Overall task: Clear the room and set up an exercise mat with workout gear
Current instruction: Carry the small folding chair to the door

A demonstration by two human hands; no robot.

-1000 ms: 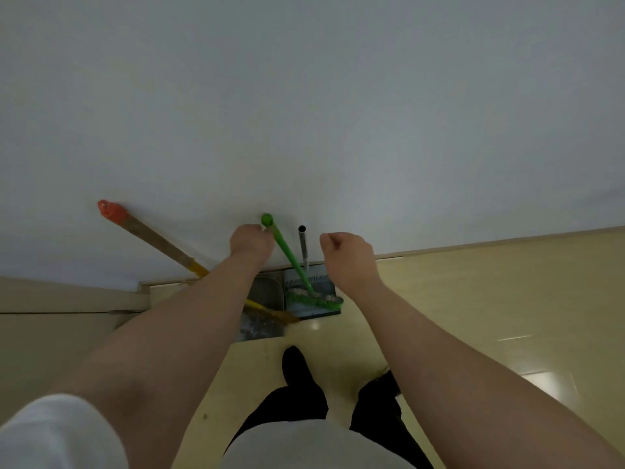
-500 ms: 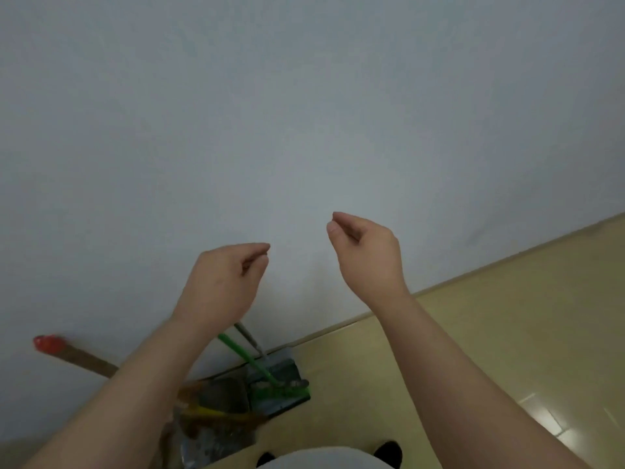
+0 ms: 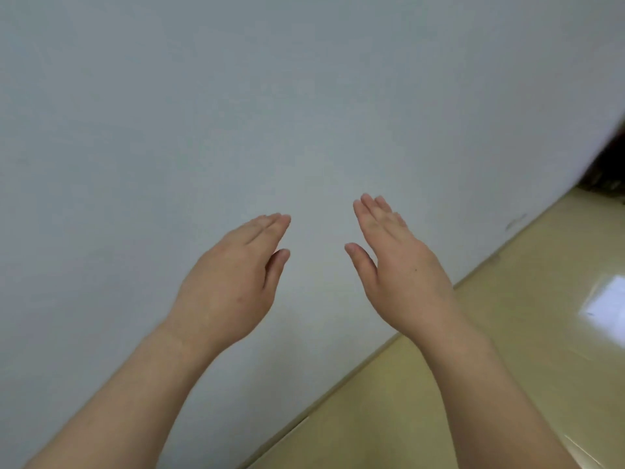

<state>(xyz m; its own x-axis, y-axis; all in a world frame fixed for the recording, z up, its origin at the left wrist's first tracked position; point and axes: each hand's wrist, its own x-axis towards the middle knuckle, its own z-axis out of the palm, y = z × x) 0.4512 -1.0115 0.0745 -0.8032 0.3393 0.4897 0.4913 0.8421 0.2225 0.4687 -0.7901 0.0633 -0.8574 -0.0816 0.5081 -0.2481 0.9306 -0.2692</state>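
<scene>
Both of my hands are raised in front of a plain pale wall. My left hand is open with its fingers straight and close together, and it holds nothing. My right hand is likewise open and holds nothing, its fingers stretched toward the wall. A gap separates the two hands. No mat or workout gear shows in this view.
The pale wall fills most of the view. A yellowish glossy floor runs along the lower right, meeting the wall at a baseboard line. Something dark sits at the far right edge.
My view has swung up and to the right, so the green broom, dustpan and orange-tipped stick have left the frame. Both hands let go and uncurled from fists into flat open hands.
</scene>
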